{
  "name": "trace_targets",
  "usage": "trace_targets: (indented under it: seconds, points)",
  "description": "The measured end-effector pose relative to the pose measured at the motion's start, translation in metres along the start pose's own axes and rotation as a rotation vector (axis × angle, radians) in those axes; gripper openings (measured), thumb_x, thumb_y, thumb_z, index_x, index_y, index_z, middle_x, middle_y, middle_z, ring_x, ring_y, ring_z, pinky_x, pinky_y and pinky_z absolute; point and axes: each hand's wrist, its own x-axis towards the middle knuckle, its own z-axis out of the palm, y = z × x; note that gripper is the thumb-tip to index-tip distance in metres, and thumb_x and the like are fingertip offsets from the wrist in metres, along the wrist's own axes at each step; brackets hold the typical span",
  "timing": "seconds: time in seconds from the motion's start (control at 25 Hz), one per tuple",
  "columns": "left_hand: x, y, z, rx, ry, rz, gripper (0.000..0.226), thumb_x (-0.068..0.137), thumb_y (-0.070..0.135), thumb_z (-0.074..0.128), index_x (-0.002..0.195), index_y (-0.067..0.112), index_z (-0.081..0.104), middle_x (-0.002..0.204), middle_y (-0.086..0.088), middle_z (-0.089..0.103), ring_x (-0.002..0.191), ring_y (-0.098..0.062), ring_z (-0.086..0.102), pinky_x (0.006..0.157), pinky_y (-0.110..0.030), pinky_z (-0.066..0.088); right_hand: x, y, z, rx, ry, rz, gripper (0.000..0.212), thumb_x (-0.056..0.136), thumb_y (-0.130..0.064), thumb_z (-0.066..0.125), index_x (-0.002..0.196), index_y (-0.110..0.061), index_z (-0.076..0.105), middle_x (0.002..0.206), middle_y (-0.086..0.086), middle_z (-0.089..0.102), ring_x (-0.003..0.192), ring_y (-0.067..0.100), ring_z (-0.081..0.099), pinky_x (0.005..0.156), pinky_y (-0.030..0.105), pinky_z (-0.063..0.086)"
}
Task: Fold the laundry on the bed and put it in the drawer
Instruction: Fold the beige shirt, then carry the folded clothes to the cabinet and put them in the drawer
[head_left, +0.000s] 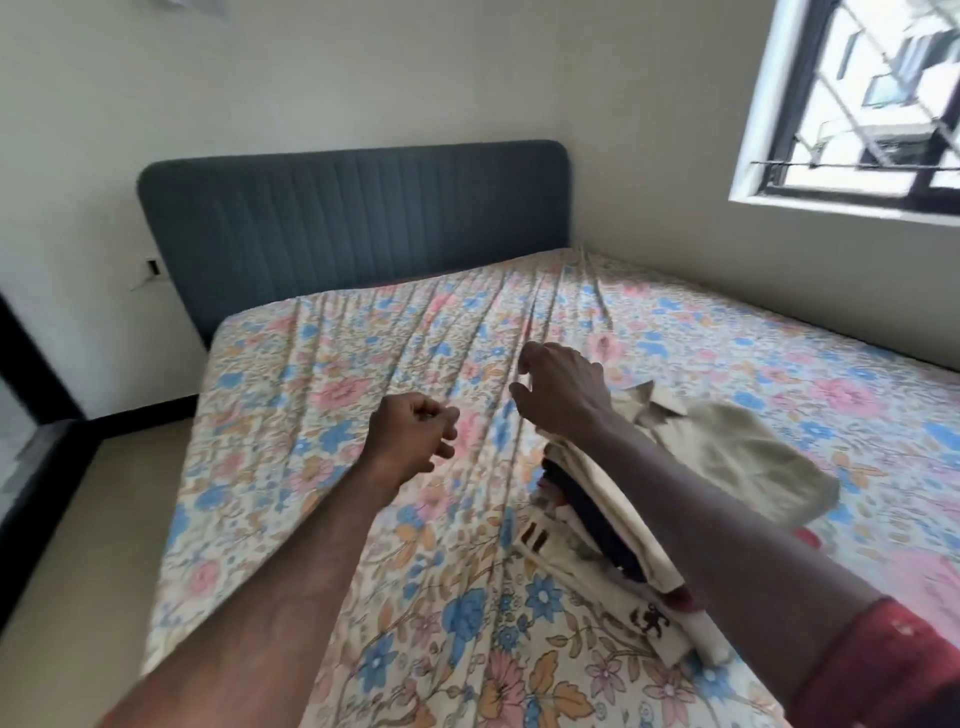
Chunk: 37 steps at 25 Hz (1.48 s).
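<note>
A stack of laundry (587, 514) in cream, dark and pink layers lies on the floral bed sheet (322, 395), partly hidden under my right forearm. A beige collared shirt (727, 447) lies spread out just beyond the stack. My right hand (563, 389) hovers over the sheet left of the shirt's collar, fingers loosely curled and holding nothing. My left hand (413, 434) is further left above the sheet, curled into a fist with nothing visible in it. No drawer is in view.
A blue padded headboard (353, 218) stands against the far wall. A barred window (862, 104) is at the upper right. Bare floor (78, 545) runs along the bed's left side, beside a dark frame at the left edge. A red item (808, 538) peeks out behind my right arm.
</note>
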Motion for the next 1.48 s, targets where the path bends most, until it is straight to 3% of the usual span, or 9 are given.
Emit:
trace_targets:
  seconds: [0.16,0.28,0.44,0.64,0.8,1.0,1.24,1.36,1.48]
  points:
    - [-0.022,-0.027,-0.085,0.095,0.149,-0.008,0.013,0.098,0.018,0.068,0.097,0.005,0.069,0.089,-0.01,0.074,0.074,-0.022,0.074,0.051,-0.027,0.05,0.001,-0.079,0.035,0.045,-0.068,-0.185,0.019,0.093,-0.036,0.061,0.106,-0.022,0.059,0.107,0.002,0.065,0.102,0.031,0.061,0.082,0.042,0.041]
    - [-0.047,-0.05,-0.148,0.138,0.286,-0.038,0.014,0.096,0.015,0.069,0.085,0.006,0.068,0.083,-0.013,0.075,0.06,-0.018,0.071,0.042,-0.02,0.043,-0.004,-0.152,0.056,0.059,-0.132,-0.343,0.017,0.093,-0.036,0.06,0.102,-0.022,0.059,0.103,0.003,0.066,0.099,0.032,0.062,0.082,0.042,0.037]
    - [-0.098,-0.064,-0.221,0.213,0.458,-0.085,0.016,0.094,0.01,0.067,0.086,-0.004,0.068,0.073,-0.013,0.072,0.047,-0.012,0.063,0.037,-0.012,0.035,-0.018,-0.258,0.064,0.083,-0.159,-0.527,0.014,0.094,-0.034,0.058,0.099,-0.021,0.061,0.102,0.006,0.066,0.099,0.033,0.064,0.088,0.044,0.041]
    - [-0.195,-0.088,-0.315,0.346,0.691,-0.177,0.015,0.093,0.013,0.069,0.081,0.005,0.07,0.066,-0.003,0.073,0.054,-0.017,0.071,0.044,-0.015,0.045,-0.08,-0.405,0.059,0.179,-0.239,-0.769,0.015,0.089,-0.028,0.057,0.1,-0.022,0.065,0.108,0.008,0.068,0.104,0.036,0.065,0.097,0.047,0.043]
    - [-0.286,-0.113,-0.373,0.352,0.852,-0.28,0.012,0.093,0.016,0.07,0.082,0.011,0.07,0.071,-0.002,0.074,0.056,-0.013,0.071,0.044,-0.013,0.042,-0.148,-0.504,0.06,0.224,-0.256,-1.002,0.019,0.095,-0.033,0.058,0.106,-0.02,0.067,0.107,0.009,0.069,0.1,0.034,0.066,0.096,0.046,0.045]
    - [-0.398,-0.152,-0.427,0.328,1.026,-0.431,0.011,0.091,0.011,0.069,0.08,0.007,0.07,0.071,-0.007,0.074,0.057,-0.021,0.071,0.049,-0.018,0.049,-0.239,-0.611,0.071,0.238,-0.317,-1.233,0.022,0.098,-0.04,0.055,0.106,-0.021,0.063,0.106,0.004,0.068,0.099,0.03,0.066,0.096,0.045,0.044]
    - [-0.498,-0.208,-0.471,0.32,1.17,-0.565,0.013,0.09,0.011,0.07,0.078,0.011,0.071,0.068,-0.005,0.074,0.056,-0.019,0.072,0.058,-0.026,0.058,-0.342,-0.706,0.095,0.24,-0.447,-1.446,0.025,0.096,-0.039,0.055,0.113,-0.022,0.061,0.112,0.005,0.066,0.105,0.031,0.065,0.098,0.046,0.043]
    - [-0.53,-0.235,-0.493,0.357,1.196,-0.619,0.005,0.09,0.016,0.072,0.086,0.012,0.073,0.076,-0.001,0.074,0.065,-0.017,0.073,0.071,-0.034,0.062,-0.381,-0.745,0.111,0.225,-0.482,-1.516,0.028,0.098,-0.04,0.054,0.118,-0.021,0.06,0.117,0.005,0.066,0.108,0.03,0.064,0.099,0.046,0.043]
    - [-0.561,-0.27,-0.523,0.575,1.138,-0.732,0.029,0.093,0.026,0.069,0.121,0.02,0.066,0.118,0.001,0.07,0.109,-0.018,0.067,0.096,-0.036,0.054,-0.414,-0.784,0.136,0.274,-0.503,-1.606,0.034,0.101,-0.036,0.049,0.132,-0.021,0.055,0.132,0.004,0.062,0.121,0.028,0.06,0.104,0.046,0.041]
